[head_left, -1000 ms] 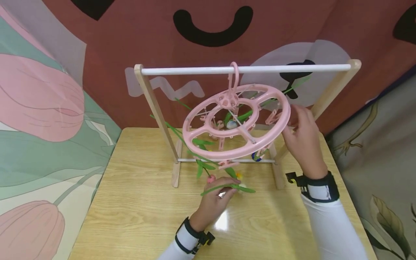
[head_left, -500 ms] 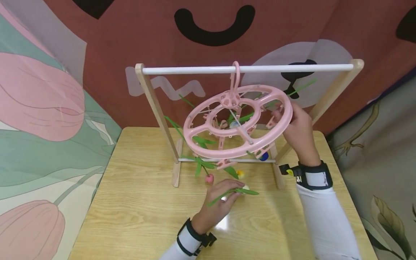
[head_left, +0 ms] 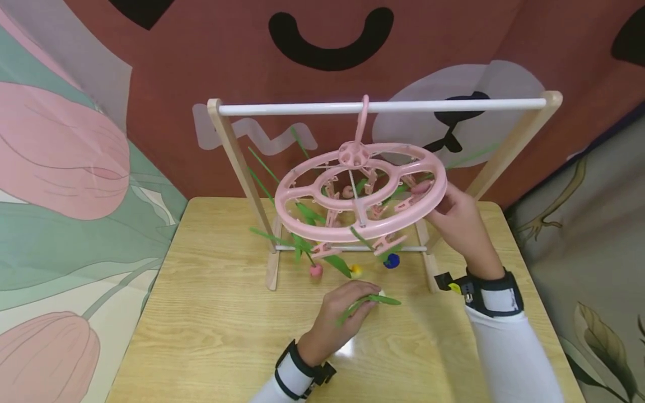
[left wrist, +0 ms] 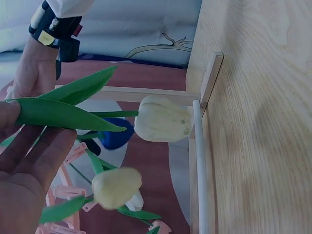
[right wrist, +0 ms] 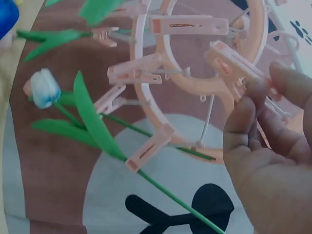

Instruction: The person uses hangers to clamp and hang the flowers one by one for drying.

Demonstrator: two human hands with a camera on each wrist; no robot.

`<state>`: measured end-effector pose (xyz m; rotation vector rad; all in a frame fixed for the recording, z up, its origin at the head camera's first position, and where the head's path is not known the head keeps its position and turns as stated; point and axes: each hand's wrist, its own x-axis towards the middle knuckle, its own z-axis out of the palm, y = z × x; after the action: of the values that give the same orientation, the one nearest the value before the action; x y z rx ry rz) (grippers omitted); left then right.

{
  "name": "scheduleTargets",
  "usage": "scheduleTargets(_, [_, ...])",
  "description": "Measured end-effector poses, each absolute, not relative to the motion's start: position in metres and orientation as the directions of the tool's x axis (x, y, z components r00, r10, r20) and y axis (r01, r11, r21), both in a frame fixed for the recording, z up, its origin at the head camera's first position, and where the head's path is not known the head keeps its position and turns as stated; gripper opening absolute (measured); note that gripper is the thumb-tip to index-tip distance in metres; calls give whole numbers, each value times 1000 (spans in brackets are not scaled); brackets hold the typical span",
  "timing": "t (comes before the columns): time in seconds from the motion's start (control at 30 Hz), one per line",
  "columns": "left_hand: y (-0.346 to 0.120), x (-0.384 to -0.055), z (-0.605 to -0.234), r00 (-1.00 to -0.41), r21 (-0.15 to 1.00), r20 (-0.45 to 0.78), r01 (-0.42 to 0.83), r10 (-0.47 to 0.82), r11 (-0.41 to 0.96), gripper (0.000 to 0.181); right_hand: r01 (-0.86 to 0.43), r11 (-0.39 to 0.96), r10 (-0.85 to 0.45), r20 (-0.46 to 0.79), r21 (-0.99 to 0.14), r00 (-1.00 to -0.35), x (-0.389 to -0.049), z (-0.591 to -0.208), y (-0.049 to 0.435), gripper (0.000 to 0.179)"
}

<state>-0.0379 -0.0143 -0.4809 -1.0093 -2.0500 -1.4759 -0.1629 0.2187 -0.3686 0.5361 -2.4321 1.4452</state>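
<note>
My left hand (head_left: 335,319), low over the table, holds an artificial white tulip (left wrist: 163,119) by its green stem and leaves (left wrist: 68,114). The tulip's head points away from the palm. My right hand (head_left: 461,226) is at the right side of a round pink clip hanger (head_left: 360,229). Between its thumb and fingers it pinches a pink clothes peg (right wrist: 239,66) of that hanger. Other pegs on the ring grip artificial tulips head down, among them a pink one (head_left: 316,271), a yellow one (head_left: 356,271), a blue one (head_left: 391,261) and a blue-and-white one (right wrist: 45,88).
The hanger hooks over the white bar (head_left: 282,108) of a wooden stand (head_left: 519,143) on a wood-grain table (head_left: 201,313). Green stems stick out on several sides of the ring. Behind the table hangs a printed cloth (head_left: 211,50).
The hanger has swung round, carrying its spokes and front pegs leftward, and now sits more level. My right hand has shifted slightly left and down. My left hand keeps the white tulip nearly in place.
</note>
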Motion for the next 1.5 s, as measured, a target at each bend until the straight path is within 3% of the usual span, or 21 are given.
scheduleTargets(0.3, [-11, -40, -481, -693, 676, 669, 718, 269, 165, 20, -441, 313, -295, 356, -841, -887, -146, -373, 211, 30])
scheduleTargets(0.6, [-10, -38, -459, -751, 742, 623, 656, 219, 136, 18, -418, 298, -314, 325, -858, -892, -131, -385, 203, 43])
scheduleTargets(0.9, [-10, -54, -485, -814, 792, 565, 580, 132, 188, 18, -446, 189, -339, 368, -875, -866, -120, -396, 193, 43])
scheduleTargets(1.17, [-10, -57, -467, -816, 790, 576, 571, 48, 224, 10, -442, 150, -311, 382, -885, -870, -116, -404, 182, 41])
scheduleTargets(1.5, [-10, -58, -446, -794, 774, 608, 599, 22, 206, 14, -489, 120, -298, 439, -864, -848, -113, -408, 172, 44])
